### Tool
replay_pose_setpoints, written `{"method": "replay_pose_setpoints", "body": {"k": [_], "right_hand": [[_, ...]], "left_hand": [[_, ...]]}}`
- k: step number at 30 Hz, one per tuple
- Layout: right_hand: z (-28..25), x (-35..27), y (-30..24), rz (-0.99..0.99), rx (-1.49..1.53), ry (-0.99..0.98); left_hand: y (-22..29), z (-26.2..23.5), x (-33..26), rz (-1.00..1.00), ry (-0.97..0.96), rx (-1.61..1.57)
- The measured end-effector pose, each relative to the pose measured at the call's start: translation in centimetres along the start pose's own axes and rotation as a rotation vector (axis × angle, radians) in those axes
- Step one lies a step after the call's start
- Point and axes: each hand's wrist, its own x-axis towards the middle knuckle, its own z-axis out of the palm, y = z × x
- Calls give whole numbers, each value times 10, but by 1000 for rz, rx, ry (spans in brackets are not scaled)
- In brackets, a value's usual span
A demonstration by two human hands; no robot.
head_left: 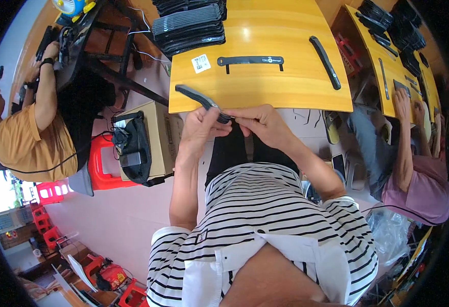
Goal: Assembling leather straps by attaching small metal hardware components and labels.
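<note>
Just off the table's front edge, my left hand is closed around a stack of black straps, whose far end rests over the table. My right hand pinches at the near end of these straps, fingertips pressed together beside the left thumb; any small part between them is too small to make out. Another black strap with a round hole at one end and two short tabs lies flat in front of me. To its right a slightly curved black strap lies lengthwise.
Piles of black straps stand at the back left of the yellow table, near a white label. A cardboard box with a black bag stands at left. People work on both sides, at left and right.
</note>
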Motion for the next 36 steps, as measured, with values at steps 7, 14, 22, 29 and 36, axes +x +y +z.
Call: {"method": "replay_pose_setpoints", "body": {"k": [7, 14, 22, 29, 36], "right_hand": [[-3, 0, 18, 58, 286, -63], [-18, 1, 12, 328, 377, -189], [-10, -6, 22, 31, 295, -87], [-20, -9, 11, 222, 337, -107], [-20, -10, -2, 87, 115, -76]], "left_hand": [[15, -5, -9, -137, -104, 198], [4, -7, -6, -123, -231, 4], [-9, 0, -3, -71, -216, -49], [-12, 12, -15, -75, -187, -38], [-15, 22, -20, -43, -99, -85]]}}
